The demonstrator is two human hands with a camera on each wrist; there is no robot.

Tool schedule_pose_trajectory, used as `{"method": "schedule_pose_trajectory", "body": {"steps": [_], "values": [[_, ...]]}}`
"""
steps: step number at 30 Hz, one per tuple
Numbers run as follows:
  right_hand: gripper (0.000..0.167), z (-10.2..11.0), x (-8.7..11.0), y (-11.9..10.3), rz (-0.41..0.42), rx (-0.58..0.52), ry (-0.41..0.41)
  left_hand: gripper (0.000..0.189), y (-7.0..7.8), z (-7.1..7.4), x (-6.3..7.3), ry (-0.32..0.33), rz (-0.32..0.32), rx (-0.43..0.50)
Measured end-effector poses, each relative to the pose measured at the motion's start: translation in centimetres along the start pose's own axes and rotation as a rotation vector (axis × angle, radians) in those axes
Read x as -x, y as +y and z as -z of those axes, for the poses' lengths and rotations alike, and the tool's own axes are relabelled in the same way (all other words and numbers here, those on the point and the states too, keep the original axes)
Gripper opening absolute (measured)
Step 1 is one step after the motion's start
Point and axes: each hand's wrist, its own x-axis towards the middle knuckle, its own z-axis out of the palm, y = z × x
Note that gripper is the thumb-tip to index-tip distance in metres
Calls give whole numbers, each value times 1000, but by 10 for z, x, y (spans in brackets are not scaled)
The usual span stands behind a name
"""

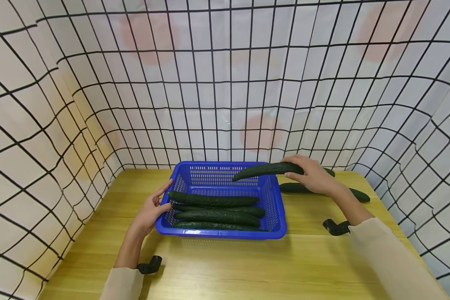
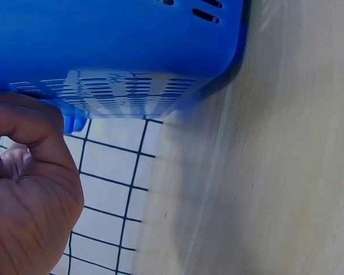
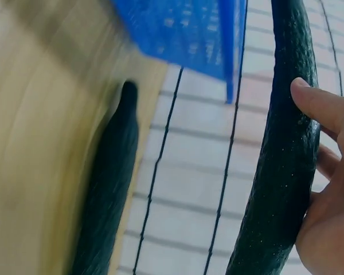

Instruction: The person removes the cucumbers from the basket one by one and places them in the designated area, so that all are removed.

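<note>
My right hand (image 1: 313,175) grips a long dark green cucumber (image 1: 266,169) around its middle. One end of that cucumber reaches over the right part of a blue plastic basket (image 1: 225,234); in the right wrist view the thumb presses along the held cucumber (image 3: 289,132). At the basket's left side, my left hand (image 1: 150,211) holds the rim, thumb on top and fingers outside. Several cucumbers (image 1: 217,216) lie side by side in the near half of the basket. Another cucumber (image 1: 360,195) lies on the table right of it, partly hidden behind my right hand.
The basket stands on a light wooden table (image 1: 225,271). Black wire mesh (image 1: 230,79) rises behind the table and along both sides, with white printed sheeting behind it. A black device (image 1: 150,265) sits at my left wrist, and a similar device (image 1: 336,227) at my right.
</note>
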Motion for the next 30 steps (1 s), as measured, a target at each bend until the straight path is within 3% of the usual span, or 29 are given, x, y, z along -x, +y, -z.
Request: {"method": "schedule_pose_trajectory", "body": {"steps": [16, 30], "values": [[58, 31, 70, 78, -176, -56, 7, 85, 1, 1, 1, -2, 3, 1], [58, 5, 96, 118, -208, -80, -41, 85, 1, 1, -1, 4, 15, -7]]}}
